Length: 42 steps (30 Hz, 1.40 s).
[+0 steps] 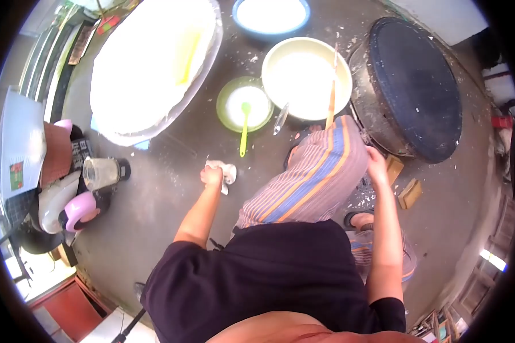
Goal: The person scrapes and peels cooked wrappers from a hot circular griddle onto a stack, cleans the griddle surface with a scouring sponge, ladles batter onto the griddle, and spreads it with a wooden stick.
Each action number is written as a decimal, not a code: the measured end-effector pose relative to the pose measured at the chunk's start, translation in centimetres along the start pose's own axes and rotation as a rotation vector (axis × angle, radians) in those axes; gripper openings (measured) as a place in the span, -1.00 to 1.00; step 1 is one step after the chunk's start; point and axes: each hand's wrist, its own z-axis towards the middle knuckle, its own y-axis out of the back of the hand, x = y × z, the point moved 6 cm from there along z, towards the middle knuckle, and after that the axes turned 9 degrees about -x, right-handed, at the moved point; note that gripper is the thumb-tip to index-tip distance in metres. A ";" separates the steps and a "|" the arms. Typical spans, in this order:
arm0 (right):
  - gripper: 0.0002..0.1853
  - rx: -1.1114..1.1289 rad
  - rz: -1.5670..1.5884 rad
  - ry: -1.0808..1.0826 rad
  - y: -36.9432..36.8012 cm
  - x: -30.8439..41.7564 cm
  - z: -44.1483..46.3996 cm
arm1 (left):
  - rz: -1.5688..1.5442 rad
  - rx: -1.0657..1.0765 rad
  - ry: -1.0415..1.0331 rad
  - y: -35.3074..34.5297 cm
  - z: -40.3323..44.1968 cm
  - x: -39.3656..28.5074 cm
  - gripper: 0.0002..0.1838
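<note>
My left hand (212,175) is closed around a crumpled white cloth (229,172), held over the floor left of my knee. My right hand (376,164) reaches down beside my striped trouser leg (312,177), close to the lower edge of a round stove (363,86) with a dark flat top (416,88). Its fingers are mostly hidden, so what it touches cannot be made out. Just beyond it lies a wooden block (393,169). In front of me a cream basin (267,80) of white stuff has a long wooden stick (332,103) and a metal-looking spoon handle (281,119) across its rim.
A green bowl (226,117) holds a bright green spoon (244,134). Behind stands a blue-rimmed basin (237,20). A large, overexposed white round tray (214,57) is at upper left. A clear jug (101,173) and pink items (80,210) crowd the left; another block (410,194) lies right.
</note>
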 end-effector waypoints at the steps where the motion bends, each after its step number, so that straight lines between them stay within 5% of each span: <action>1: -0.63 0.040 0.093 -0.097 -1.9 -1.0 0.8 | -0.054 -0.075 -0.064 1.1 -1.1 -1.2 -0.44; 4: -0.53 0.202 0.544 -0.391 -9.4 -8.4 4.7 | -0.214 -0.082 -0.257 1.9 -2.3 -4.0 -0.44; 6: -0.51 0.360 1.027 -0.812 -11.6 -4.2 3.3 | -0.239 -0.114 -0.356 3.1 -3.6 -6.2 -0.47; 7: -0.51 0.362 1.027 -0.806 -12.0 -4.6 4.3 | -0.252 -0.096 -0.497 3.8 -4.8 -7.8 -0.49; 12: -0.63 0.245 0.610 -0.447 -17.5 -14.1 10.0 | -0.281 -0.070 -0.791 3.7 -7.2 -12.7 -0.53; 15: -0.77 -0.091 0.096 -0.224 -8.8 1.3 6.2 | -0.171 -0.087 -0.853 1.2 -6.7 -14.7 -0.50; 16: -0.81 -0.066 -0.006 -0.191 -8.0 -1.1 7.6 | -0.063 -0.100 -0.873 0.4 -6.8 -15.3 -0.46; 17: -0.82 -0.111 -0.172 0.051 -5.6 3.7 6.8 | -0.060 -0.106 -0.847 0.2 -7.2 -15.9 -0.46; 22: -0.69 0.150 -0.521 0.578 -3.1 19.6 4.3 | 0.119 0.133 -0.599 -5.8 -4.5 -16.1 -0.37; 23: -0.69 0.157 -0.526 0.586 -3.4 22.0 4.2 | 0.085 0.018 -0.604 -5.6 -4.2 -16.4 -0.50; 27: -0.70 0.372 -0.983 0.638 -9.1 26.1 4.5 | 0.036 0.108 -0.493 -5.8 -2.0 -16.8 -0.70; 29: -0.70 0.436 -1.078 0.680 -12.3 25.4 5.9 | -0.477 0.288 -0.119 -3.1 -2.9 -16.5 -0.76; 30: -0.70 0.465 -1.048 0.622 -14.1 24.1 6.8 | -0.484 0.278 -0.109 -1.5 -3.7 -16.4 -0.76; 32: -0.70 0.497 -1.018 0.577 -16.2 23.0 7.8 | -0.505 0.376 -0.124 0.2 -5.9 -15.7 -0.70; 35: -0.69 0.499 -0.829 0.454 -17.0 22.8 8.5 | -0.512 0.256 -0.535 0.8 -8.8 -14.9 -0.67; 37: -0.65 0.579 -0.795 0.252 -16.7 22.2 8.3 | -0.483 0.221 -0.513 -1.1 -7.3 -14.3 -0.66; 42: -0.66 0.557 -0.845 0.283 -16.4 21.9 7.7 | -0.423 0.098 -0.443 -6.7 1.1 -13.8 -0.66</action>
